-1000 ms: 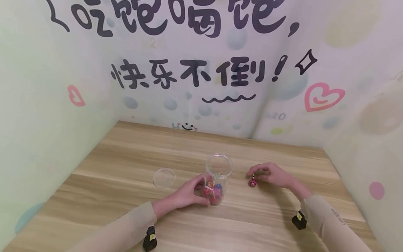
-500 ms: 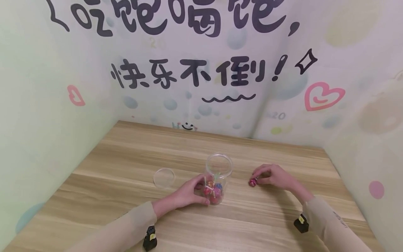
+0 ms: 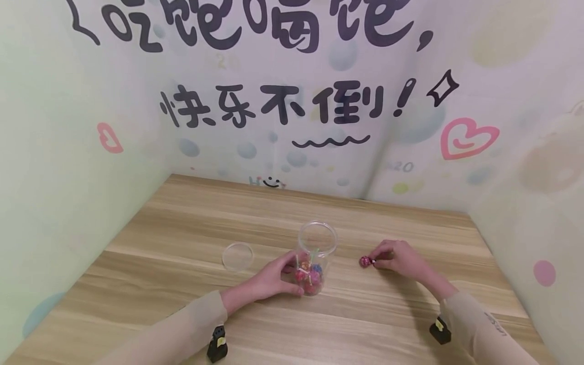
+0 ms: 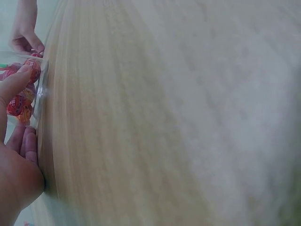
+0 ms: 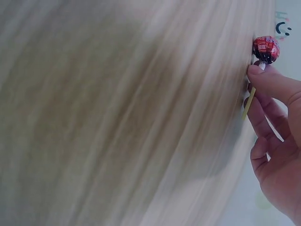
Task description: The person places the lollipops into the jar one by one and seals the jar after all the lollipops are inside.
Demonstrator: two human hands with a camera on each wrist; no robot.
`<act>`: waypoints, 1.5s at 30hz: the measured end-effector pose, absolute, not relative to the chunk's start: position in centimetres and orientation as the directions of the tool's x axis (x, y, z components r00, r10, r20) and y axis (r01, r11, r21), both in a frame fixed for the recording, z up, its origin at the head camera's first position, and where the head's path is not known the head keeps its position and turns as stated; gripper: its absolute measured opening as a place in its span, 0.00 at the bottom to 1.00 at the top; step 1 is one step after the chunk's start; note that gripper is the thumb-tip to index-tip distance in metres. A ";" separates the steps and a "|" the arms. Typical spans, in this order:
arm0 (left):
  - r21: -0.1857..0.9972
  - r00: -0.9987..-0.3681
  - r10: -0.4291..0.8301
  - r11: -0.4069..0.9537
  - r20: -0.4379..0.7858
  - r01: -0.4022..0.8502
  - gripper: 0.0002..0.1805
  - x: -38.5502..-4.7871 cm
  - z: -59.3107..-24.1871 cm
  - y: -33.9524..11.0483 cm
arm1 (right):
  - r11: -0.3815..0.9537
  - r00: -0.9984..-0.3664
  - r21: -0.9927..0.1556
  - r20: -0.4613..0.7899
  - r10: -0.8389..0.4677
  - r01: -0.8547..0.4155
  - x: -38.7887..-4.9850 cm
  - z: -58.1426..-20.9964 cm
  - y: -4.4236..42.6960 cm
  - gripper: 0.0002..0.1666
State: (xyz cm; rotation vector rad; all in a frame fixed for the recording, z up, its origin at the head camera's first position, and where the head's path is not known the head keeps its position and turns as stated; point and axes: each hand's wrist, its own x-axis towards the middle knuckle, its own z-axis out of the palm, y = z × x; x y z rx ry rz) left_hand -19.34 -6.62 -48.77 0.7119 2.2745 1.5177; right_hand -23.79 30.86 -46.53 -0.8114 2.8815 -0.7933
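A clear plastic jar [image 3: 325, 261] with several wrapped lollipops [image 3: 310, 279] in its lower part stands upright on the table. My left hand [image 3: 274, 279] is curled round the jar's left side; in the left wrist view its thumb lies across the wall. To the right of the jar, my right hand [image 3: 401, 259] pinches a lollipop [image 5: 266, 49] just below its dark red and pink wrapped head. A yellow stick [image 5: 249, 103] runs back beneath the fingers. That lollipop's head [image 3: 365, 261] is close to the tabletop; whether it touches is unclear.
A round clear lid [image 3: 238, 257] lies flat to the left of the jar. The wooden table [image 3: 205, 213] meets a printed wall [image 3: 255, 116] at the back and pale walls on both sides. A black wrist device [image 3: 217, 344] hangs under each forearm.
The right hand has shifted slightly right and toward me, its fingers closing in on the lollipop. The lollipop has turned from stick-up to lying sideways, head leftward. The left hand and jar have stayed put.
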 end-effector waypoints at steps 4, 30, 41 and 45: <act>0.919 -0.828 0.561 0.322 0.007 0.226 0.41 -19.3 -48.7 -6.6 | 0.719 -0.852 -0.496 0.091 -0.515 -0.487 -23.8 -46.4 30.9 0.08; 0.912 -0.827 0.562 0.334 0.010 0.238 0.42 -19.4 -48.6 -6.5 | 0.695 -0.777 -0.398 0.078 -0.625 -0.599 -25.6 -35.5 26.9 0.10; 0.914 -0.827 0.561 0.325 0.019 0.241 0.41 -19.5 -48.8 -6.5 | 0.676 -0.752 -0.355 0.137 -0.645 -0.645 -24.0 -29.0 23.0 0.12; 0.920 -0.829 0.559 0.319 0.013 0.229 0.41 -19.5 -48.8 -6.5 | 0.666 -0.739 -0.358 0.114 -0.664 -0.654 -23.0 -27.8 21.5 0.11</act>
